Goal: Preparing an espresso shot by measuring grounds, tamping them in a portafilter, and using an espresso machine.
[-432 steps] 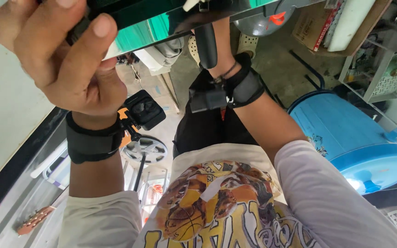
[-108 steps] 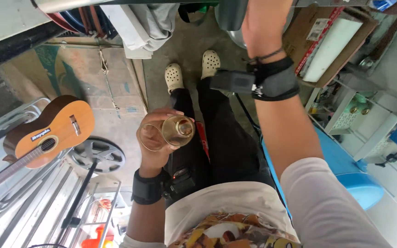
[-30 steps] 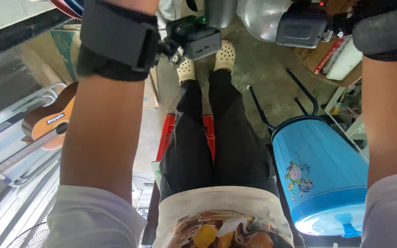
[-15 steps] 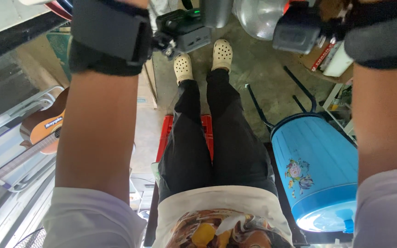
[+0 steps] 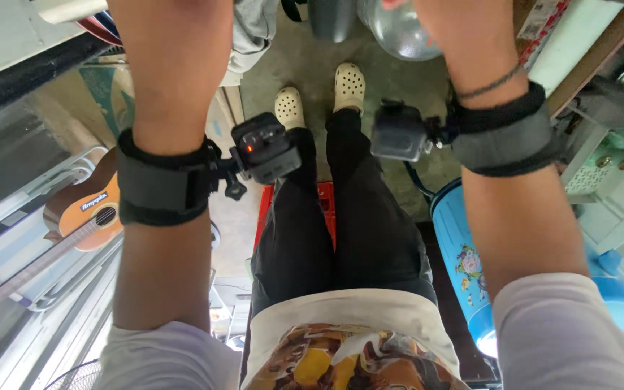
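Both my arms reach toward the top of the frame, over my legs. Only the base of my left hand (image 5: 171,58) shows; its fingers are cut off by the top edge. A black wrist band with a small camera (image 5: 265,148) sits below it. My right hand (image 5: 464,36) is also cropped at the top and lies next to a clear glass vessel (image 5: 399,32) and a dark cylinder (image 5: 330,18). I cannot tell whether it touches them. Its wrist carries a black band and a camera (image 5: 399,133).
I am seated on a red stool (image 5: 265,209), with my cream clogs (image 5: 348,76) on the concrete floor. A blue flowered container (image 5: 464,245) stands at my right. A small ukulele (image 5: 84,213) leans on metal racks at the left. Shelves stand at the right.
Both wrists and their bands have come down from the top edge toward the middle of the frame. The blue container now sits further right. The glass held 3.6 s ago is gone from view.
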